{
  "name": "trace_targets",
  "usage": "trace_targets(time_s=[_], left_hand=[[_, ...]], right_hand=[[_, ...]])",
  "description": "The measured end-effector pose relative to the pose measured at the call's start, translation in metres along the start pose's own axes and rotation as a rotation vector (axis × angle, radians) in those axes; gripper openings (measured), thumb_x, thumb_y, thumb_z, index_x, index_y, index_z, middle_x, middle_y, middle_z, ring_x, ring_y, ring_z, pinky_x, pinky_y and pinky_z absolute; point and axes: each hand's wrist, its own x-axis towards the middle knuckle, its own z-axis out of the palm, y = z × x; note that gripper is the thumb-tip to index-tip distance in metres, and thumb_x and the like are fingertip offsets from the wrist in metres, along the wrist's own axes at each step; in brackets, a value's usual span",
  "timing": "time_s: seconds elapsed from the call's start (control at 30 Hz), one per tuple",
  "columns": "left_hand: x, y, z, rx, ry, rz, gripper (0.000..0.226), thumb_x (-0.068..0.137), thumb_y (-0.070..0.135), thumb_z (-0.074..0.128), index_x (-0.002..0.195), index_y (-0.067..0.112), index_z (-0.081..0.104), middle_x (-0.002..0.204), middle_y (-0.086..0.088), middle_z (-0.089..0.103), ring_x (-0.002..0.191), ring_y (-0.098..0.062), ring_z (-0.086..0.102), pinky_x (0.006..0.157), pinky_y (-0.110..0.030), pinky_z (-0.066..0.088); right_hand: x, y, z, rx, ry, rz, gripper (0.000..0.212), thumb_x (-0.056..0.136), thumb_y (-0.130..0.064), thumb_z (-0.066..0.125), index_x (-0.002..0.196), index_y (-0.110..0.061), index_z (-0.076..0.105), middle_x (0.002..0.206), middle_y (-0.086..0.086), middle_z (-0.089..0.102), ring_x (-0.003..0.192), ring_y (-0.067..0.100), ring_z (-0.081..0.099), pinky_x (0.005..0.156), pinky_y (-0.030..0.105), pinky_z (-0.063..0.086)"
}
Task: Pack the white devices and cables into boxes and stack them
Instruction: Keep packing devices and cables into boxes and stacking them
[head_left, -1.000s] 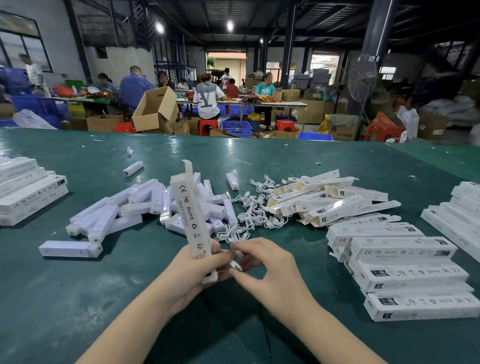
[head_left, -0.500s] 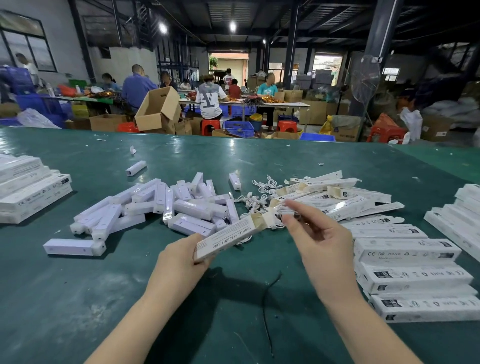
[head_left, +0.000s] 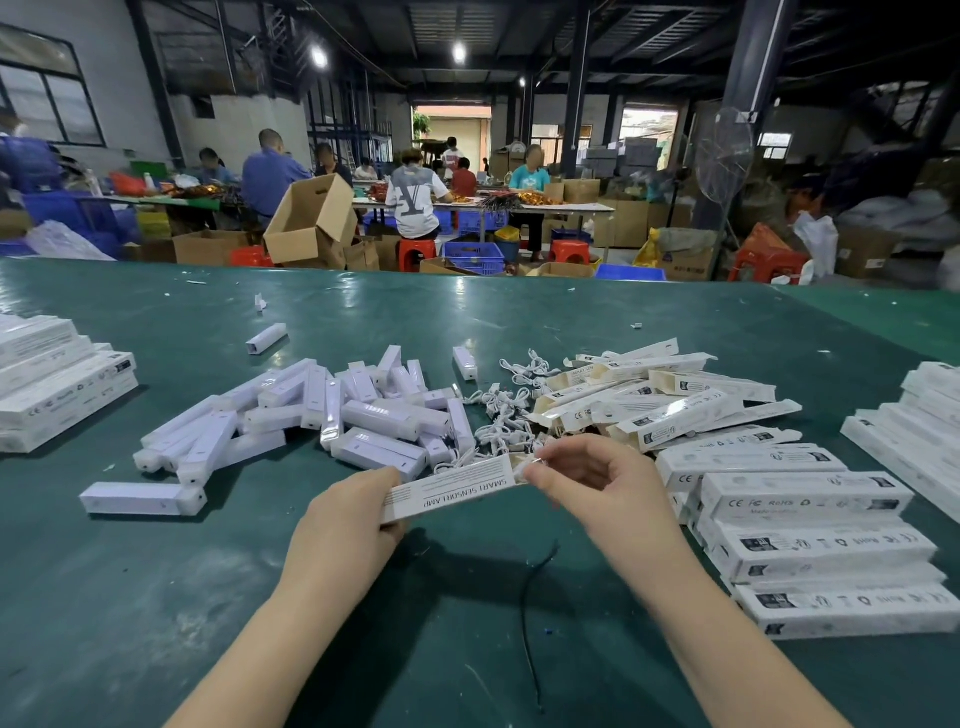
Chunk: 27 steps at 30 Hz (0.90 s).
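White card, printed with black lettering, made up the long box (head_left: 451, 492) that the left hand (head_left: 347, 525) gripped by its near end, holding it slantwise above the green bench (head_left: 156, 597). The right hand (head_left: 592, 480) pinched something small and white at the box's open far end. Just beyond both hands lay loose white devices (head_left: 332, 410), coiled cables (head_left: 506, 413) and empty boxes (head_left: 660, 395); packed boxes (head_left: 810, 535) sat stacked beside the right hand.

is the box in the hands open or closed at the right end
Open. The box, gripped by the left hand, shows a raised flap and brown inside at its right end, where the right hand pinches.
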Motion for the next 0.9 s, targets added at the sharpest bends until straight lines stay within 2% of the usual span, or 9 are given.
trace_targets(time_s=[0.13,0.27,0.4,0.47,0.57,0.63,0.7,0.77,0.9], left_hand=[[0.0,0.001,-0.002,-0.022,0.023,0.015,0.017,0.081,0.019,0.06,0.071,0.025,0.048,0.066,0.005,0.05,0.063,-0.014,0.046,0.057,-0.034,0.045],[-0.001,0.002,0.0,-0.051,0.018,0.059,0.018,0.079,0.017,0.062,0.071,0.024,0.047,0.065,0.006,0.049,0.062,-0.011,0.044,0.055,-0.031,0.04],[0.0,0.001,0.003,-0.046,0.011,0.038,0.021,0.08,0.019,0.062,0.069,0.026,0.046,0.065,0.007,0.049,0.062,-0.01,0.046,0.054,-0.028,0.04],[0.001,-0.001,0.003,-0.056,0.007,-0.002,0.026,0.081,0.022,0.062,0.066,0.029,0.043,0.063,0.008,0.049,0.06,-0.006,0.045,0.05,-0.022,0.035],[0.001,-0.001,0.004,-0.085,-0.007,-0.013,0.03,0.08,0.025,0.062,0.062,0.029,0.039,0.06,0.006,0.048,0.058,-0.01,0.044,0.049,-0.023,0.034],[0.001,0.001,0.006,-0.074,-0.015,-0.003,0.028,0.08,0.025,0.062,0.063,0.025,0.038,0.06,0.005,0.049,0.058,-0.013,0.045,0.05,-0.025,0.036],[0.0,0.003,0.007,-0.071,-0.012,0.003,0.03,0.079,0.026,0.063,0.064,0.024,0.038,0.06,0.005,0.049,0.057,-0.01,0.045,0.05,-0.025,0.036],[-0.001,0.003,0.007,-0.08,-0.006,-0.003,0.03,0.078,0.025,0.063,0.063,0.025,0.038,0.059,0.005,0.049,0.057,-0.01,0.045,0.05,-0.025,0.036],[-0.001,0.003,0.007,-0.107,0.0,-0.039,0.021,0.08,0.025,0.061,0.069,0.021,0.044,0.062,0.002,0.053,0.064,-0.02,0.051,0.054,-0.029,0.041]], right_hand=[[0.0,0.002,0.0,0.076,0.046,0.078,0.015,0.072,-0.019,0.084,0.081,-0.018,0.073,0.08,-0.004,0.076,0.073,0.003,0.069,0.057,0.01,0.047],[-0.002,0.003,0.002,0.078,0.067,0.062,0.011,0.073,-0.021,0.083,0.075,-0.015,0.075,0.072,-0.002,0.075,0.059,0.002,0.063,0.051,0.011,0.043],[-0.006,0.002,0.004,0.03,0.013,0.043,0.014,0.083,-0.033,0.073,0.074,-0.023,0.079,0.06,-0.003,0.066,0.047,-0.002,0.05,0.049,0.011,0.038],[-0.008,-0.001,0.007,0.04,-0.04,0.033,0.016,0.089,-0.022,0.067,0.081,-0.031,0.079,0.069,-0.009,0.07,0.051,-0.003,0.053,0.049,0.012,0.04],[-0.01,0.002,0.011,0.056,-0.022,-0.004,0.041,0.089,0.002,0.058,0.1,-0.037,0.069,0.091,-0.015,0.074,0.071,0.005,0.066,0.056,0.016,0.049],[-0.011,0.003,0.012,0.037,0.049,-0.042,0.04,0.088,0.0,0.061,0.102,-0.037,0.067,0.093,-0.011,0.073,0.073,0.009,0.066,0.059,0.019,0.053],[-0.012,0.003,0.013,-0.009,0.114,-0.101,0.031,0.087,-0.005,0.068,0.09,-0.035,0.074,0.095,-0.009,0.065,0.069,0.002,0.061,0.063,0.02,0.054],[-0.014,0.003,0.016,-0.013,0.149,-0.125,0.028,0.085,-0.008,0.072,0.082,-0.036,0.076,0.101,-0.005,0.055,0.069,0.0,0.057,0.068,0.014,0.051],[-0.021,0.005,0.025,-0.036,0.076,-0.098,0.03,0.088,-0.019,0.07,0.1,-0.047,0.071,0.129,-0.015,0.043,0.092,-0.004,0.057,0.073,0.005,0.044]])
